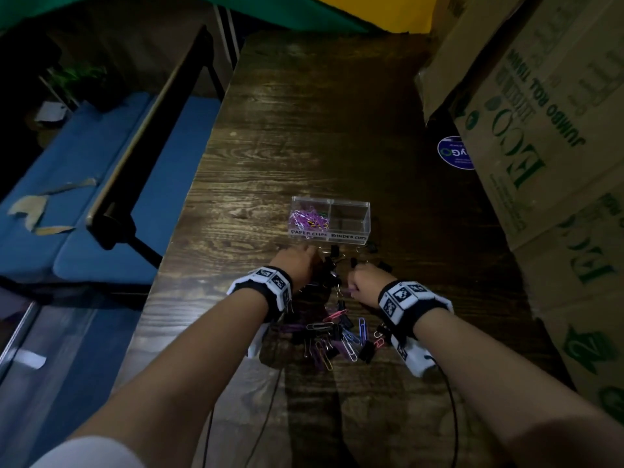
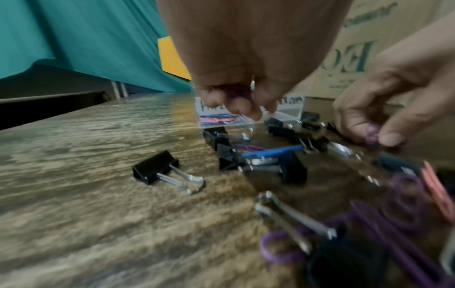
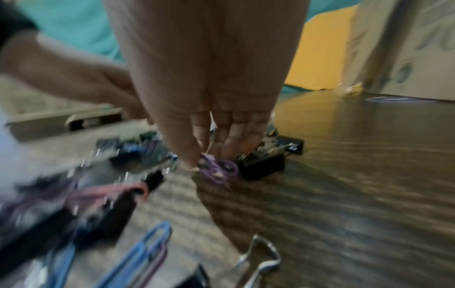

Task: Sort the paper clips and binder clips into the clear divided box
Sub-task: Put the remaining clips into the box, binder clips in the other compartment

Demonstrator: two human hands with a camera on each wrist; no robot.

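Purple paper clips (image 3: pixel 218 168) pinched | right hand (image 1: pixel 366 282) | left hand (image 1: pixel 297 261) curled

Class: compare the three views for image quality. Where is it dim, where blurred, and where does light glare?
Head view: dim overall, but the clear divided box is sharp, its labels legible. Left wrist view: a sheen glares on the table; the paper clips at lower right smear. Right wrist view: blurriest, the left side streaked, the right hand soft.
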